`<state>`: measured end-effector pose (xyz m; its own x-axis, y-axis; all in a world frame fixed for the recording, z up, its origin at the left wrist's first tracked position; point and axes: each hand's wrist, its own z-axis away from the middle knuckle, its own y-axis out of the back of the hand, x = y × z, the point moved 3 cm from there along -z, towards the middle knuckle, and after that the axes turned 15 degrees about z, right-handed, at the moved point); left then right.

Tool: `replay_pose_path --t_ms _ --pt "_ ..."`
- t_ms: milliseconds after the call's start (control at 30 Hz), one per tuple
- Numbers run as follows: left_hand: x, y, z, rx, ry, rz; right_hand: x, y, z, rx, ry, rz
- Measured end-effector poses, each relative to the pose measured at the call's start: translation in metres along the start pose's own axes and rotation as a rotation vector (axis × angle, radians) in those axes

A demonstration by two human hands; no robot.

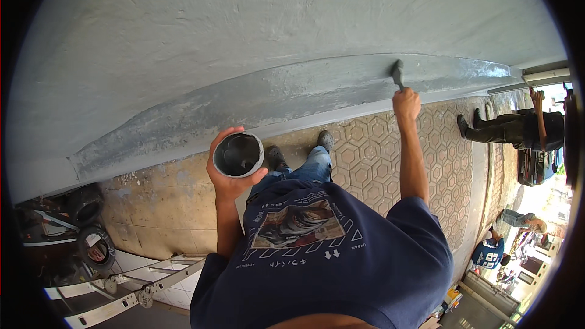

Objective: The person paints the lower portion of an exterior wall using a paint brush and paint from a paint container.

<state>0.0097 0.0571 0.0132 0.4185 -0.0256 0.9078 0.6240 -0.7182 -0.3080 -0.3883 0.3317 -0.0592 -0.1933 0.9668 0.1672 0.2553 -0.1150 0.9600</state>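
My left hand (220,181) is wrapped round a small round pot (262,157) held in front of my body. Dark grey paint (234,153) lies inside it, and its rim is smeared with grey. Out to the right, my right hand (406,103) is closed round the handle of a paintbrush (398,74). The brush head touches the long ledge (292,94) that juts from the foot of the grey wall (262,18). Patches of the ledge look darker and worn, while the stretch near the brush is a more even grey.
Hexagonal paving (420,158) lies underfoot on the right, and worn concrete (158,207) on the left. A metal ladder (103,311) and tyres (96,248) are at the lower left. A person in dark clothes (509,129) stands at the right, with others farther off.
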Motion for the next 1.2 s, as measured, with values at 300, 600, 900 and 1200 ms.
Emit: replay_pose_path --t_ms 300,600,900,1200 --pt "0.003 -0.001 -0.01 -0.058 -0.021 0.042 -0.199 0.071 0.198 -0.224 0.591 -0.424" --pt "0.007 0.012 -0.005 -0.116 -0.028 -0.029 -0.055 0.022 0.089 -0.087 0.235 -0.162" --pt "0.001 0.024 0.006 -0.082 -0.005 0.024 -0.038 0.017 0.092 -0.005 0.02 -0.068" --pt "-0.002 0.001 0.001 -0.19 0.075 -0.003 -0.24 0.062 0.215 -0.165 0.651 -0.47"
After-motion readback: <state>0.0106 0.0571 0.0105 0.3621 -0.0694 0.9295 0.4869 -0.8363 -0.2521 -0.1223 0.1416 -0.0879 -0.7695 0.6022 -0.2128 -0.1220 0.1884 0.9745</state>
